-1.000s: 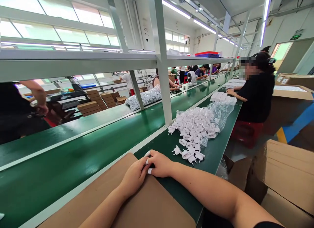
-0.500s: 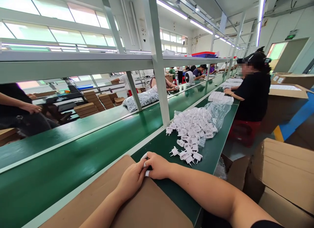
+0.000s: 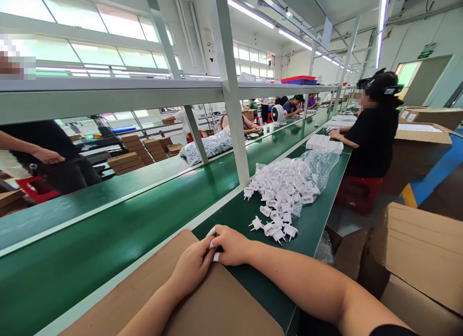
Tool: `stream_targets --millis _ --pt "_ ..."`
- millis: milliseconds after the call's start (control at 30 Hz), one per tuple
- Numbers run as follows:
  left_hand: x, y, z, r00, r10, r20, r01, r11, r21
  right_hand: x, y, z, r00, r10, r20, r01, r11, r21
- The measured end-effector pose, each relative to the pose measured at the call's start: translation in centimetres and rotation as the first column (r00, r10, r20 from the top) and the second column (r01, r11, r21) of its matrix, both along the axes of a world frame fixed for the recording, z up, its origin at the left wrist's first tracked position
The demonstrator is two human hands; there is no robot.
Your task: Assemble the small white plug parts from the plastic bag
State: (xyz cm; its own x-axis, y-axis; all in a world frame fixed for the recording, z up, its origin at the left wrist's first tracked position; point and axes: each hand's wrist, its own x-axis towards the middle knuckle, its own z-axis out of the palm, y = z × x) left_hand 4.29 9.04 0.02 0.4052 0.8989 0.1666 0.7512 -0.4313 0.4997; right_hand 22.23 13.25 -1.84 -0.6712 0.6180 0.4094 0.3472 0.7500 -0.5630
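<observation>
Between the right hand and the white plugs, a strip of desk leaves room to pass. Farther along, the plugs and their plastic bag obstruct. The green conveyor offers a wide way, but an upright post and a shelf limit reaching across.

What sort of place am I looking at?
Probably a factory assembly line: a long green belt, a heap of white plugs beside it, and a co-worker seated farther along.

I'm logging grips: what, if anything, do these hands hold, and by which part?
Cannot tell: the left hand and right hand meet, possibly hiding something small.
</observation>
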Motion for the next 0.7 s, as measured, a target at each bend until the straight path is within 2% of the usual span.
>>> stream_targets --millis 700 --pt "-0.07 -0.07 0.06 1.0 -0.01 0.015 0.01 1.0 0.001 0.04 0.14 0.0 0.999 -0.007 0.031 0.007 1.0 0.004"
